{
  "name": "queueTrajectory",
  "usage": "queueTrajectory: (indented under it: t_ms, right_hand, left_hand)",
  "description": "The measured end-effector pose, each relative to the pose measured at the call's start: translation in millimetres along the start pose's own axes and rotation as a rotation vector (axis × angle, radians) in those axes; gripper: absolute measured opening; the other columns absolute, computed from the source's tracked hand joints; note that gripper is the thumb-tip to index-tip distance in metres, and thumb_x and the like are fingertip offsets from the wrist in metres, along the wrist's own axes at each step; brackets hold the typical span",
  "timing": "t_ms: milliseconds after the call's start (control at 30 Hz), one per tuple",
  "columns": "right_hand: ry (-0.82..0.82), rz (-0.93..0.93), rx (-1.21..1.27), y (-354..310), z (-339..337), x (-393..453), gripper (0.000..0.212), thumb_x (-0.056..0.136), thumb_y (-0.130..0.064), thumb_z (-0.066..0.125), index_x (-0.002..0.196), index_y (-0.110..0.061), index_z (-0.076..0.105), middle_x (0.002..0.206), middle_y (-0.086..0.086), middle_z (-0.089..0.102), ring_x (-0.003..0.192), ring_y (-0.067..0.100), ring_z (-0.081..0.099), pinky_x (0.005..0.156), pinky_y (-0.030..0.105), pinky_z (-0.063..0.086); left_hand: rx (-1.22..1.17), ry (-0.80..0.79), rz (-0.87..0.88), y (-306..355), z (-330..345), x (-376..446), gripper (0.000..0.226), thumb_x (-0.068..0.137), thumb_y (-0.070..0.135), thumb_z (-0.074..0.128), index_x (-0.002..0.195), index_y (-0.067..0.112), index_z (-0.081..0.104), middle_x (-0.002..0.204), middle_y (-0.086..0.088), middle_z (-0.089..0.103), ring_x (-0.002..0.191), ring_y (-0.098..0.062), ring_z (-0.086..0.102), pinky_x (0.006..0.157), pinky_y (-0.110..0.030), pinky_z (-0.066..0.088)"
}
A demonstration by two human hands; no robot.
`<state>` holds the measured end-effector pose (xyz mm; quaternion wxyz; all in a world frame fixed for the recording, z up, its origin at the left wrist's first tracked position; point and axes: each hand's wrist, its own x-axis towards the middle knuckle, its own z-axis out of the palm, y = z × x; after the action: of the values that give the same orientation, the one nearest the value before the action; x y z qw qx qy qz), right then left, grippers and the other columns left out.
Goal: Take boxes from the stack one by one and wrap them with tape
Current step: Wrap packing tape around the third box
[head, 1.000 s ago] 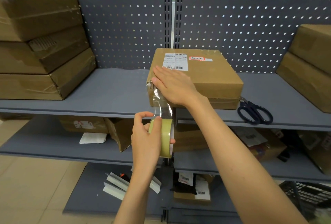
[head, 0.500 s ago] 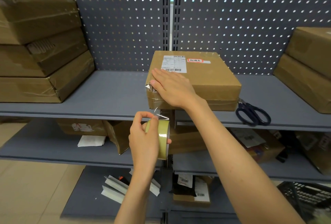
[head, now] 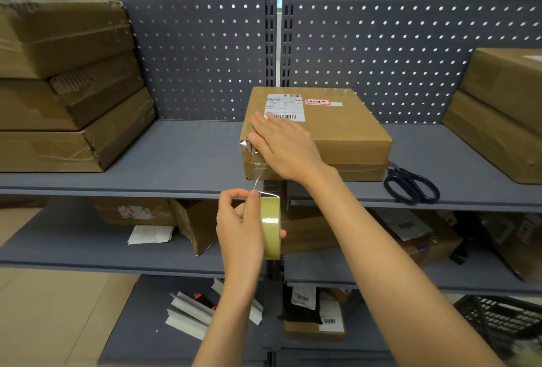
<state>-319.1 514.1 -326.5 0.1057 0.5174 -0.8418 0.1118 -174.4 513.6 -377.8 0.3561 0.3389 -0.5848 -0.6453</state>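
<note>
Right hand (head: 286, 148) flat on box (head: 346, 134), left hand (head: 239, 224) round tape roll (head: 269, 224).

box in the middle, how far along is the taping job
Done: the three-box stack at left already shows clear tape. In hand: the right hand presses tape onto the middle box while the left hand holds the tape roll, strip uncut; scissors lie beside. Left: the right-side boxes, wrapping unclear.
</note>
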Motion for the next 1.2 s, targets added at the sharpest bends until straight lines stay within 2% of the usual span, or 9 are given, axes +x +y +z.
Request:
queueTrajectory:
  t_ms: [100,233,400,533,633,767,833,1000,1200]
  right_hand:
    - [0.051,0.006,0.105,-0.2,-2.9,-2.7,0.048,0.105,-0.037,0.024,0.148,-0.017,0.031,0.155,-0.002,0.03,0.145,0.014,0.021,0.113,0.026,0.012]
    - [0.223,0.129,0.425,10.0,-11.3,-16.2,0.043,0.104,-0.033,0.035,0.139,-0.012,0.047,0.142,0.003,0.05,0.132,0.019,0.043,0.106,0.033,0.032]
    - [0.54,0.373,0.389,51.4,-21.8,-50.8,0.029,0.099,-0.022,0.044,0.12,-0.015,0.063,0.122,0.0,0.062,0.115,0.016,0.053,0.098,0.029,0.037]
    - [0.708,0.648,0.345,83.4,-29.2,-81.4,0.026,0.098,-0.02,0.044,0.111,-0.015,0.066,0.111,0.003,0.062,0.104,0.02,0.055,0.091,0.036,0.043]
    - [0.613,0.805,0.269,102.1,-26.7,-100.1,0.024,0.096,-0.017,0.047,0.113,-0.014,0.064,0.113,0.008,0.062,0.105,0.026,0.055,0.083,0.035,0.042]
    - [0.356,0.885,0.168,111.9,-14.8,-114.4,0.028,0.093,-0.013,0.057,0.12,-0.011,0.061,0.121,0.012,0.061,0.111,0.033,0.055,0.087,0.041,0.045]
    - [0.289,0.909,0.145,112.4,-11.0,-118.9,0.031,0.091,-0.012,0.062,0.121,-0.008,0.06,0.121,0.016,0.059,0.112,0.034,0.055,0.088,0.041,0.046]
    - [0.239,0.929,0.139,114.8,-7.7,-122.1,0.034,0.088,-0.012,0.067,0.118,0.001,0.058,0.118,0.021,0.056,0.11,0.036,0.052,0.084,0.04,0.045]
    - [0.241,0.978,0.138,115.9,-5.1,-124.4,0.038,0.089,-0.018,0.065,0.113,0.009,0.054,0.117,0.026,0.053,0.111,0.04,0.048,0.088,0.042,0.042]
  left_hand:
    - [0.008,-0.018,-0.001,0.6,0.1,-0.2,0.006,0.098,0.023,0.051,0.095,0.019,0.048,0.053,0.007,0.063,0.042,-0.018,0.064,0.037,-0.017,0.043]
    - [0.003,-0.032,-0.014,0.7,0.2,-0.8,0.006,0.098,0.023,0.05,0.093,0.021,0.05,0.054,0.008,0.064,0.043,-0.017,0.064,0.038,-0.019,0.045]
    - [0.004,-0.051,-0.017,-0.4,0.2,0.4,0.004,0.097,0.022,0.053,0.094,0.021,0.051,0.053,0.011,0.063,0.043,-0.015,0.064,0.039,-0.019,0.047]
    - [0.003,-0.051,-0.014,-1.6,0.3,1.9,0.003,0.096,0.021,0.055,0.095,0.02,0.052,0.054,0.009,0.064,0.043,-0.016,0.064,0.038,-0.02,0.046]
    - [0.0,-0.048,-0.007,-2.0,1.1,3.0,0.004,0.096,0.02,0.057,0.095,0.018,0.052,0.053,0.008,0.064,0.043,-0.017,0.063,0.037,-0.021,0.045]
    - [0.006,-0.041,0.006,-2.1,2.1,3.2,0.005,0.095,0.02,0.057,0.093,0.02,0.053,0.05,0.008,0.062,0.043,-0.017,0.064,0.037,-0.022,0.045]
    - [0.015,-0.037,0.018,-2.3,2.4,2.2,0.005,0.096,0.021,0.056,0.092,0.02,0.053,0.049,0.008,0.061,0.043,-0.018,0.064,0.037,-0.021,0.044]
    - [0.036,-0.023,0.028,-2.0,2.7,1.9,0.007,0.096,0.021,0.055,0.09,0.022,0.053,0.049,0.009,0.061,0.043,-0.017,0.064,0.041,-0.024,0.047]
    - [0.05,-0.03,0.008,-0.6,2.2,0.6,0.006,0.097,0.021,0.054,0.101,0.017,0.053,0.052,0.019,0.062,0.041,-0.009,0.062,0.045,-0.027,0.051]
